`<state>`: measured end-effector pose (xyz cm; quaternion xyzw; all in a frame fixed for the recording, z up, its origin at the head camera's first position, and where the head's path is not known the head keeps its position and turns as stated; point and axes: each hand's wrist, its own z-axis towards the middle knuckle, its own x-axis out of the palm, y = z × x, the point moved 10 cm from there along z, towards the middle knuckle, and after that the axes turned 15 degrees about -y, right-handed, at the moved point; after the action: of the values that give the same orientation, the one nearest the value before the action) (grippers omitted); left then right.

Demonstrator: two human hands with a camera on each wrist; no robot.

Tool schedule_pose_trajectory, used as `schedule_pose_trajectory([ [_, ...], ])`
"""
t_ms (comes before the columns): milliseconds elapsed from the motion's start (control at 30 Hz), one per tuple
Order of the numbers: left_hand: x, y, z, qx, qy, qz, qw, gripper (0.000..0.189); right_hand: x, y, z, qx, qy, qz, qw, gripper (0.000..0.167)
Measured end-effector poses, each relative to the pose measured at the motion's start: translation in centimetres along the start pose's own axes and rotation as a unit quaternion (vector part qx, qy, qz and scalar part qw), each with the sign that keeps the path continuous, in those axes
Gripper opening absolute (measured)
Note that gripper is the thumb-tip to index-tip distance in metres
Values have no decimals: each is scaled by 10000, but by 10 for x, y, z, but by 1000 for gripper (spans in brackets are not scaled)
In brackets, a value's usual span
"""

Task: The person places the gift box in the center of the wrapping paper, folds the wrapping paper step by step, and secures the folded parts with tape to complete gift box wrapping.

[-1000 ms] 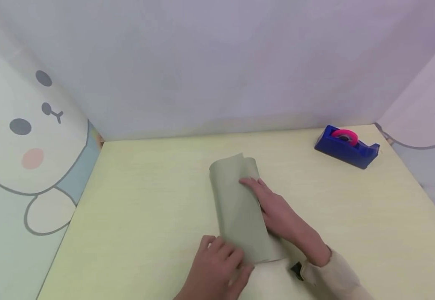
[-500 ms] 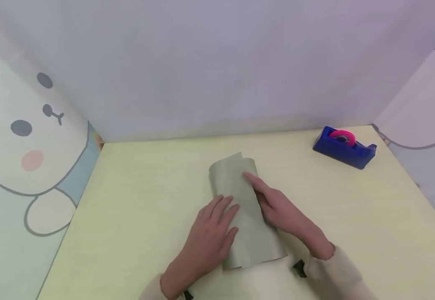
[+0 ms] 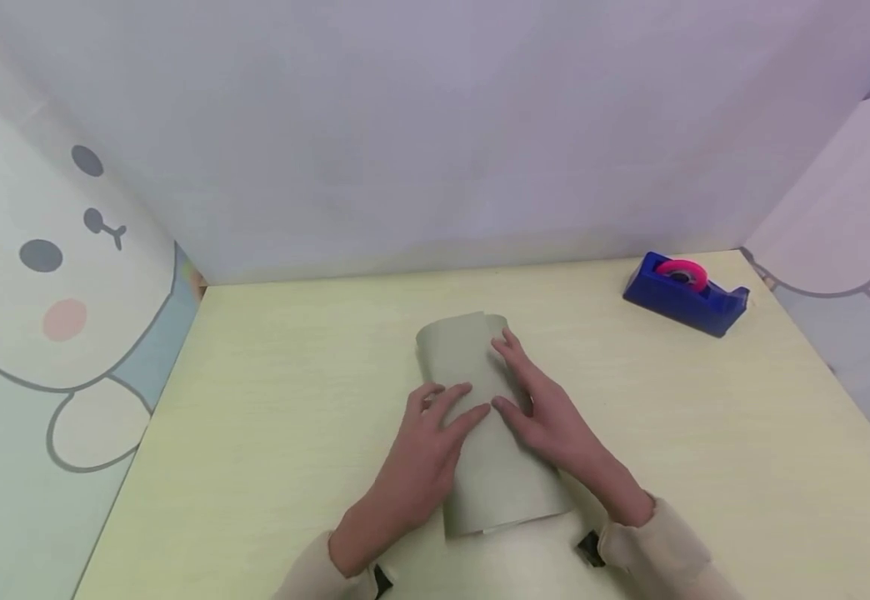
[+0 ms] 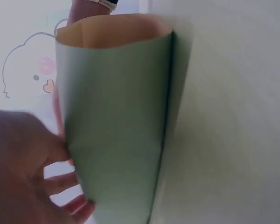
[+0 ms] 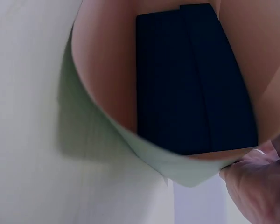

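Note:
A grey-green sheet of paper (image 3: pixel 506 487) lies on the table, folded over into a loose tube. Inside it, the right wrist view shows a dark blue, box-like object (image 5: pixel 177 84) with a seam down its face; the head view hides it. My left hand (image 3: pixel 420 450) rests on the left side and top of the paper, its thumb and forefinger stretched out. On the right side, my right hand (image 3: pixel 555 421) presses the paper, thumb on top and fingers along the edge. The two thumb tips almost meet near the overlapping edge. The paper's inner face looks tan.
A blue tape dispenser (image 3: pixel 682 296) with a pink-cored roll stands at the back right of the pale yellow table (image 3: pixel 277 375). A whitish cloth wall (image 3: pixel 435 150) rises behind, and side panels with cartoon animals flank the table.
My left hand has moved from the paper's near end up along its left side, onto the top. My right thumb has come onto the top face, and the paper's upper flap lies flatter.

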<state>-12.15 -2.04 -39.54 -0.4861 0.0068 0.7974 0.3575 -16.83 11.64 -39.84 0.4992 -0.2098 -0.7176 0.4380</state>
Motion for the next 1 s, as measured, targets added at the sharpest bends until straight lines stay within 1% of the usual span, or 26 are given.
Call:
schedule_pose_trajectory([
  [67, -1, 6, 1, -457, -230, -316, 9982, 42, 1, -1, 0, 59, -45, -66, 10000, 83],
  [100, -1, 11, 0, -775, -317, -502, 9952, 44, 1, -2, 0, 108, -67, -108, 9999, 83],
  [133, 0, 16, -1, -1109, -364, -711, 9906, 48, 1, -2, 1, 191, -91, -165, 9996, 83],
  [167, 2, 22, -2, -1474, -353, -919, 9842, 54, 1, -4, 0, 352, -100, -226, 9991, 85],
  [233, 8, 33, -8, -2203, -164, -1351, 9659, 70, -1, -10, -2, 802, -108, -372, 9960, 89],
  [300, 17, 43, -14, -2831, 166, -1755, 9427, 83, -2, -18, -6, 1404, -46, -456, 9890, 93],
  [367, 25, 48, -20, -3173, 472, -2093, 9237, 90, -2, -26, -14, 2070, 111, -502, 9770, 97],
  [400, 28, 50, -22, -3273, 580, -2260, 9156, 92, -2, -30, -17, 2327, 203, -527, 9709, 97],
  [467, 34, 50, -23, -3330, 685, -2565, 9048, 94, 1, -34, -24, 2747, 399, -467, 9596, 94],
  [533, 38, 49, -23, -3351, 684, -2873, 8947, 94, 4, -38, -29, 2976, 510, -329, 9527, 90],
  [633, 45, 46, -21, -3422, 651, -3291, 8777, 95, 8, -41, -31, 3081, 528, -110, 9498, 82],
  [700, 48, 43, -22, -3530, 612, -3471, 8667, 97, 9, -42, -31, 3056, 499, 9, 9509, 78],
  [733, 50, 42, -22, -3584, 597, -3522, 8626, 98, 10, -41, -31, 3028, 492, 24, 9518, 77],
  [767, 50, 42, -22, -3631, 580, -3556, 8593, 99, 10, -41, -31, 3009, 491, 41, 9524, 75],
  [867, 51, 41, -22, -3783, 532, -3531, 8540, 103, 10, -37, -31, 2969, 496, 65, 9536, 72],
  [933, 50, 40, -20, -3815, 489, -3467, 8555, 105, 10, -35, -30, 2929, 491, 29, 9549, 70],
  [1000, 50, 40, -18, -3839, 481, -3325, 8601, 108, 9, -32, -29, 2860, 468, -27, 9571, 70],
])
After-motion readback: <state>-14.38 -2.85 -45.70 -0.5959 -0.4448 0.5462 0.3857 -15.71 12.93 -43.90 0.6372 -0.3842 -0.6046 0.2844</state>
